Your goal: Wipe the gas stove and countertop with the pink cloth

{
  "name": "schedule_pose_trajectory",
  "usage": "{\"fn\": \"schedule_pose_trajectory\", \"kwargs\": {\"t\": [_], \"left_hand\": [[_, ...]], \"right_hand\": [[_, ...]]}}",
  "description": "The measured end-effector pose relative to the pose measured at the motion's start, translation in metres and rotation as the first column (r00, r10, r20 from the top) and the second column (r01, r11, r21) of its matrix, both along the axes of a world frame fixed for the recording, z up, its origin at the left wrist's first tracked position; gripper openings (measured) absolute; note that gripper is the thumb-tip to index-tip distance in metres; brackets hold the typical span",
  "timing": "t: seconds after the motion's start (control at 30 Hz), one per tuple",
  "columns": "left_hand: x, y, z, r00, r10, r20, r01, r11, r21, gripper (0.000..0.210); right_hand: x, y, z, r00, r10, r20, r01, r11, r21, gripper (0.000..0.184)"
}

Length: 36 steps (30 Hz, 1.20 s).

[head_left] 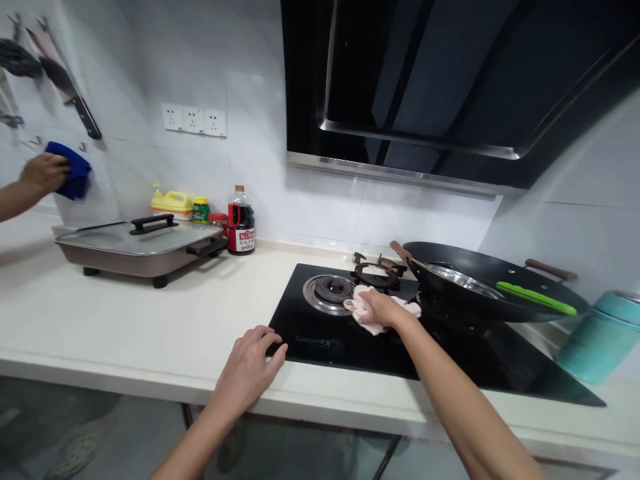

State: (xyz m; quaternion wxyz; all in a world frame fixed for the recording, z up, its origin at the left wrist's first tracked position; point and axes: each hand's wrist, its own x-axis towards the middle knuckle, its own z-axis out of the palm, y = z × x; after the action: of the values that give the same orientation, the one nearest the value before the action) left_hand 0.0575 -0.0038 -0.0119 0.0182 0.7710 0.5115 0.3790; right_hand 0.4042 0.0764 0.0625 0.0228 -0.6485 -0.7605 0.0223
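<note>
My right hand [379, 308] is closed on a white cloth [367, 325], pressed to the black glass gas stove [345, 347] just right of the left burner [333, 291]. Part of the cloth is hidden under my fingers. My left hand [253, 360] rests on the white countertop [210, 333] at the stove's front left corner, fingers apart, holding nothing. Behind the cloth, a black pan support [377, 273] sits off its burner near the back edge of the stove.
A black wok [530, 303] with a green-handled utensil [537, 298] covers the stove's right side, beside a teal bin [600, 337]. Left stand a lidded electric pan [135, 257] and a soy sauce bottle [241, 223]. Another person's hand [47, 172] holds a blue cloth [73, 172]. A range hood [410, 87] hangs above.
</note>
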Motion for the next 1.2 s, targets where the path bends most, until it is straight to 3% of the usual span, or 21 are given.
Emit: {"fn": "schedule_pose_trajectory", "kwargs": {"t": [0.2, 0.3, 0.4, 0.67, 0.83, 0.97, 1.03, 1.1, 1.2], "left_hand": [[-0.002, 0.002, -0.001, 1.0, -0.013, -0.016, 0.013, 1.0, 0.013, 0.026], [-0.003, 0.004, -0.002, 1.0, -0.018, -0.023, 0.018, 1.0, 0.012, 0.027], [-0.003, 0.004, -0.001, 1.0, -0.019, -0.013, 0.019, 1.0, -0.008, 0.027], [-0.006, 0.007, -0.003, 0.999, -0.029, 0.039, 0.03, 0.999, -0.024, 0.027], [-0.006, 0.01, -0.005, 0.999, -0.042, 0.027, 0.042, 0.999, -0.02, 0.029], [-0.007, 0.011, -0.006, 1.0, -0.031, 0.0, 0.031, 0.999, -0.01, 0.031], [-0.006, 0.011, -0.006, 1.0, -0.024, -0.008, 0.024, 1.0, -0.003, 0.031], [-0.006, 0.01, -0.005, 1.0, -0.019, -0.012, 0.019, 1.0, 0.005, 0.031], [-0.005, 0.01, -0.004, 1.0, -0.02, -0.017, 0.02, 1.0, 0.014, 0.031]], "right_hand": [[-0.082, -0.054, -0.014, 0.977, 0.202, -0.061, -0.196, 0.975, 0.101, 0.067], [-0.093, -0.077, -0.025, 0.97, 0.195, -0.142, -0.168, 0.968, 0.186, 0.058], [-0.083, -0.091, -0.035, 0.973, 0.132, -0.188, -0.079, 0.961, 0.264, 0.054], [-0.018, -0.141, -0.06, 0.929, 0.191, -0.316, -0.09, 0.947, 0.307, 0.047], [0.066, -0.174, -0.087, 0.941, 0.132, -0.313, 0.019, 0.899, 0.437, 0.035], [0.156, -0.18, -0.104, 0.931, -0.033, -0.363, 0.202, 0.876, 0.438, 0.041], [0.188, -0.175, -0.105, 0.908, -0.174, -0.382, 0.333, 0.853, 0.403, 0.047], [0.204, -0.163, -0.1, 0.858, -0.359, -0.367, 0.489, 0.792, 0.367, 0.053], [0.201, -0.129, -0.083, 0.765, -0.591, -0.257, 0.644, 0.697, 0.315, 0.058]]}}
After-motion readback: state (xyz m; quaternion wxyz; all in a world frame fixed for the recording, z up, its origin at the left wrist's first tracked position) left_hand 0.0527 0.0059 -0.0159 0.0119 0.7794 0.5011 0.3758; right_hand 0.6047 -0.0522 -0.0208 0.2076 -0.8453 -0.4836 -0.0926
